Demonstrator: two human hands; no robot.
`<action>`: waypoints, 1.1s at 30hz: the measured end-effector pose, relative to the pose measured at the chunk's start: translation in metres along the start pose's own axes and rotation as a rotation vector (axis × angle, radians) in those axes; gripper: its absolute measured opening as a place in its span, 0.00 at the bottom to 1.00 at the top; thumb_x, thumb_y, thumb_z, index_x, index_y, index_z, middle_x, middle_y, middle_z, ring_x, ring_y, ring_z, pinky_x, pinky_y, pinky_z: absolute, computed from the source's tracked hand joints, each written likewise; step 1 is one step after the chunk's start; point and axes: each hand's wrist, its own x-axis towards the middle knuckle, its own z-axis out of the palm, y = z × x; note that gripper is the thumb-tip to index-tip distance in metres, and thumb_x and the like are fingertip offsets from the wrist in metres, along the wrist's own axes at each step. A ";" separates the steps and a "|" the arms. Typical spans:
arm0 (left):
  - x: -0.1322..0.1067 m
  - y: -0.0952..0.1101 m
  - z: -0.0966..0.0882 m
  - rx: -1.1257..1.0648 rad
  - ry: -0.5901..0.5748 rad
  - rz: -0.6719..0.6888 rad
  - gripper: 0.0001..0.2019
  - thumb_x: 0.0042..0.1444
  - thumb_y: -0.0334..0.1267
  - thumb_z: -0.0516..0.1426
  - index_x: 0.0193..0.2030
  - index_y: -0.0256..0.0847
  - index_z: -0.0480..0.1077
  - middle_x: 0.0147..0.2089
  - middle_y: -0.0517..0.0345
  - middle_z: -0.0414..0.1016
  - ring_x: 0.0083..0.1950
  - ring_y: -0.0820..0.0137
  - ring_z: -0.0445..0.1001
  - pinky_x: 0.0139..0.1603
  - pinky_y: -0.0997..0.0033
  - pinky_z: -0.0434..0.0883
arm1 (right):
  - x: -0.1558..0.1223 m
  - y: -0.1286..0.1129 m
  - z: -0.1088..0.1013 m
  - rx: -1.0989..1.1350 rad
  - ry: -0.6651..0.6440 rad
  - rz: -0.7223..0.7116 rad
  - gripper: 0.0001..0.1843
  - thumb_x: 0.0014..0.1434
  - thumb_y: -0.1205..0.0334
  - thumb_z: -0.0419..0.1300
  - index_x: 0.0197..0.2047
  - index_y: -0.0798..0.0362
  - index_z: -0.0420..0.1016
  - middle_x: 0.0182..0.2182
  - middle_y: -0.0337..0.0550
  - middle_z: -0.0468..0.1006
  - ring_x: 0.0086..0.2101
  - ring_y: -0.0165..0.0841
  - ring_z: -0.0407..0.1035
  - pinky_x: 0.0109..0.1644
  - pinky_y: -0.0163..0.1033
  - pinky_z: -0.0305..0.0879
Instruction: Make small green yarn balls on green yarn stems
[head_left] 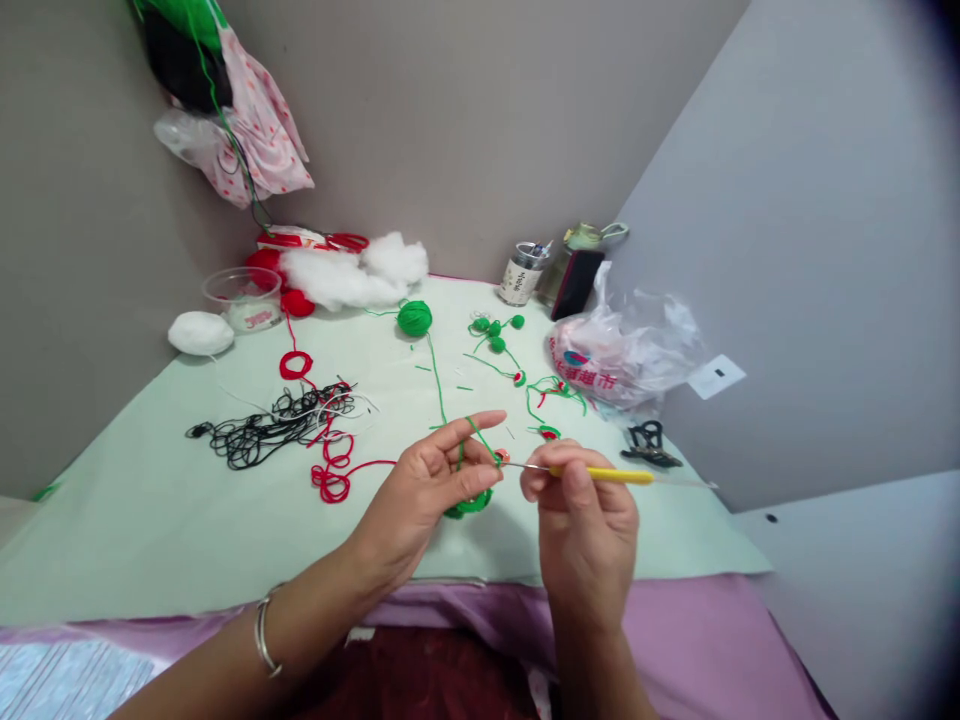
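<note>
The left hand (427, 490) pinches a green crochet piece (469, 505) between thumb and lower fingers. Its index finger is raised straight, with 1 green strand (484, 438) looped over it. Just right of the piece, the right hand (581, 520) has its fingers closed tight on the yellow handle of a hook (600, 474). The hook lies nearly level, long axis left to right, its metal tip pointing left at the piece's upper edge. Well beyond the piece, a green yarn ball (414, 318) sits on the pale green mat (150, 520).

black cord tangle (274, 425) | red yarn (330, 478) | white stuffing (352, 272) | plastic bag (626, 350) | scissors (649, 444) | tin (521, 276)
</note>
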 end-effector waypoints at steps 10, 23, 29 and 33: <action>0.004 0.005 0.003 0.097 0.073 0.052 0.21 0.54 0.43 0.62 0.55 0.43 0.72 0.33 0.59 0.71 0.31 0.78 0.67 0.35 0.77 0.64 | 0.006 0.012 0.011 0.031 -0.111 0.095 0.09 0.64 0.63 0.56 0.40 0.52 0.77 0.35 0.42 0.74 0.30 0.28 0.67 0.35 0.36 0.67; 0.042 0.043 -0.039 0.113 -0.135 0.052 0.23 0.49 0.32 0.62 0.55 0.38 0.72 0.27 0.62 0.65 0.27 0.79 0.64 0.24 0.81 0.57 | 0.050 0.030 -0.024 -0.790 -0.937 -0.221 0.09 0.63 0.66 0.56 0.45 0.51 0.75 0.38 0.44 0.76 0.38 0.33 0.70 0.41 0.38 0.69; 0.040 0.038 -0.045 0.149 -0.205 0.030 0.27 0.49 0.33 0.61 0.59 0.41 0.70 0.28 0.62 0.61 0.28 0.78 0.61 0.28 0.79 0.60 | 0.045 0.051 -0.034 -1.000 -1.039 -0.370 0.10 0.65 0.68 0.53 0.45 0.53 0.74 0.35 0.45 0.73 0.36 0.33 0.68 0.39 0.37 0.67; 0.036 0.034 -0.046 0.150 -0.203 0.017 0.27 0.49 0.34 0.61 0.59 0.41 0.69 0.28 0.62 0.61 0.28 0.77 0.61 0.27 0.78 0.60 | 0.051 0.059 -0.047 -0.930 -0.783 -0.295 0.13 0.67 0.71 0.47 0.47 0.53 0.70 0.35 0.42 0.73 0.34 0.30 0.69 0.37 0.35 0.66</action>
